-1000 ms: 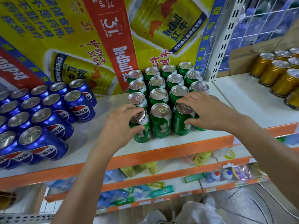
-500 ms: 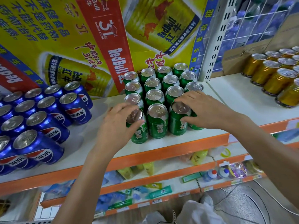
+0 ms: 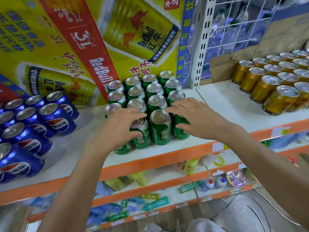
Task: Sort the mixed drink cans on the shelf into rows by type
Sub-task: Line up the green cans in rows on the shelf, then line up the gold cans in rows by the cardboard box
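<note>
Green cans [image 3: 160,129]: a tight block 4 columns wide at the middle of the shelf [image 3: 217,101], standing upright except 1 front can, which looks tipped.
Left hand [image 3: 120,129]: fingers spread flat over the front-left cans and thumb against the tipped one, probably to steady it and square the corner.
Right hand [image 3: 194,118]: fingers straight across the can tops, thumb on the front-right can's side, likely pressing that column inward.
Blue cans [image 3: 56,118]: grouped well apart on the left.
Gold cans [image 3: 280,101]: grouped on the right.
Progress: the types look separated, with only tidying left.
</note>
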The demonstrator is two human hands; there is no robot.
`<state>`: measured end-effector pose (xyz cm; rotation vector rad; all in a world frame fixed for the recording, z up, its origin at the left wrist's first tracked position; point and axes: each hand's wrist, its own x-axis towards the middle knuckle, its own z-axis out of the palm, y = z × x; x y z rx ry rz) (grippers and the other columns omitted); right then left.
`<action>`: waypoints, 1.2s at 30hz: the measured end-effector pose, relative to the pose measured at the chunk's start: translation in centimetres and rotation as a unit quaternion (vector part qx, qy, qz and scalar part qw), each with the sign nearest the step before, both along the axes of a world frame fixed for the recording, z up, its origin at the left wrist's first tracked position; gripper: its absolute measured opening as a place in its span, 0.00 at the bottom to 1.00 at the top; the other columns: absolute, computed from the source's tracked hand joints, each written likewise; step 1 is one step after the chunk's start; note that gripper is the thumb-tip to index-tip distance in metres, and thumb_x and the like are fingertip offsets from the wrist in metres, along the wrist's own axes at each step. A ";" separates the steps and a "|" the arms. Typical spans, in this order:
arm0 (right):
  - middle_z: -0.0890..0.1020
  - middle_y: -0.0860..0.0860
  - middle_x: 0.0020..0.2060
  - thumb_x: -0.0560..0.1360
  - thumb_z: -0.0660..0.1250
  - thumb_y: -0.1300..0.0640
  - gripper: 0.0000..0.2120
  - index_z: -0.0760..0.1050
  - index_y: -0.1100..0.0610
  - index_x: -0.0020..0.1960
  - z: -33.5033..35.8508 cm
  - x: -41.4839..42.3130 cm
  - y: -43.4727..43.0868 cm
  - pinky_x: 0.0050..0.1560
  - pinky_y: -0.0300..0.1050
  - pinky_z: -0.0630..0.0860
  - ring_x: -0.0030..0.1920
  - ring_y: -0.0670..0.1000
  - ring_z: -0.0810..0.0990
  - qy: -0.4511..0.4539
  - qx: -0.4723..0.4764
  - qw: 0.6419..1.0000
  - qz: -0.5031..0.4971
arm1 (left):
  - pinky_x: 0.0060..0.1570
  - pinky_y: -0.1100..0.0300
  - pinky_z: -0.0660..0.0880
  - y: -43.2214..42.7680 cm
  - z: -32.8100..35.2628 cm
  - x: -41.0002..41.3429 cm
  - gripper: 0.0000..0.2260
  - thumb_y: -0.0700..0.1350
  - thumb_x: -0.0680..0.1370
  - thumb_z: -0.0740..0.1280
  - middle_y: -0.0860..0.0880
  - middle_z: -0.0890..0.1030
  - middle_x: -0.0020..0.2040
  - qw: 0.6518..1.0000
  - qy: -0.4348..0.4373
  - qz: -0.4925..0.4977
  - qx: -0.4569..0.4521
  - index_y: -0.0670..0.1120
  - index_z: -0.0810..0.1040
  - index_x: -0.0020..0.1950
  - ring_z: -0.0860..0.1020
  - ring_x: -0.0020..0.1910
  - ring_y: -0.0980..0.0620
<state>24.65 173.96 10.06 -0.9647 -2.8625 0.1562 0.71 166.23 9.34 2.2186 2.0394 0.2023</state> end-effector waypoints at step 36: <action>0.66 0.50 0.71 0.79 0.61 0.49 0.25 0.60 0.49 0.74 -0.1 9.8 5.2 0.69 0.48 0.61 0.70 0.54 0.63 0.006 -0.017 0.999 -0.046 | 0.64 0.55 0.64 6.7 1.8 14.2 0.20 0.58 0.77 0.64 0.51 0.75 0.65 0.997 -0.028 -0.048 0.063 0.52 0.73 0.66 0.69 0.65 0.49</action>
